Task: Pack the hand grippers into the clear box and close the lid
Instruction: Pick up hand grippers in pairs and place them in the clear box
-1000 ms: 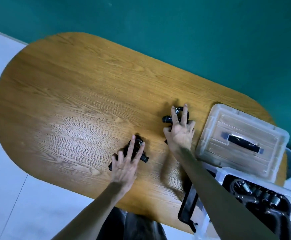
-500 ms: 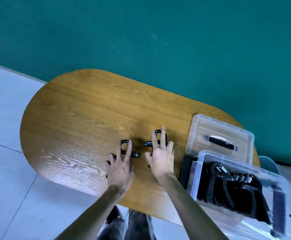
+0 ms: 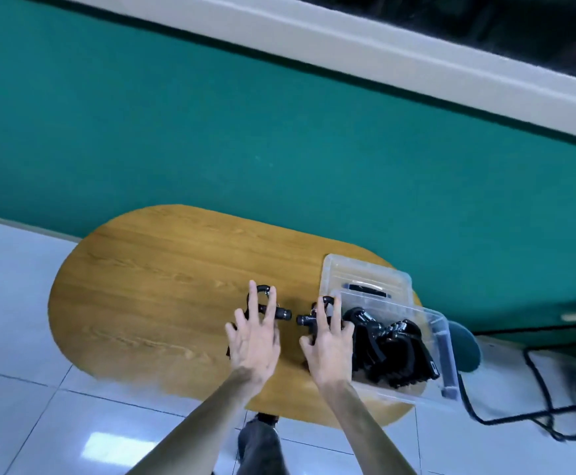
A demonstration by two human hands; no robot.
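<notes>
Two black hand grippers lie on the oval wooden table (image 3: 156, 289). My left hand (image 3: 254, 337) rests on the left hand gripper (image 3: 282, 314) with straight, spread fingers. My right hand (image 3: 329, 341) lies over the right hand gripper (image 3: 303, 319), fingers stretched across it, right beside the clear box. The clear box (image 3: 442, 341) stands open at the table's right end and holds several black hand grippers (image 3: 392, 341). Its clear lid (image 3: 358, 272) with a dark handle lies flat on the table just behind the box.
A teal wall runs behind the table, and white floor tiles surround it. A round teal seat (image 3: 466, 341) sits beyond the box. Black cables (image 3: 536, 389) trail over the floor at the right. My leg and shoe (image 3: 262, 440) show below the table's near edge.
The camera has pulled back and tilted up. Both hands, each on its hand gripper, now lie closer together and nearer the box; the right one is beside the box wall.
</notes>
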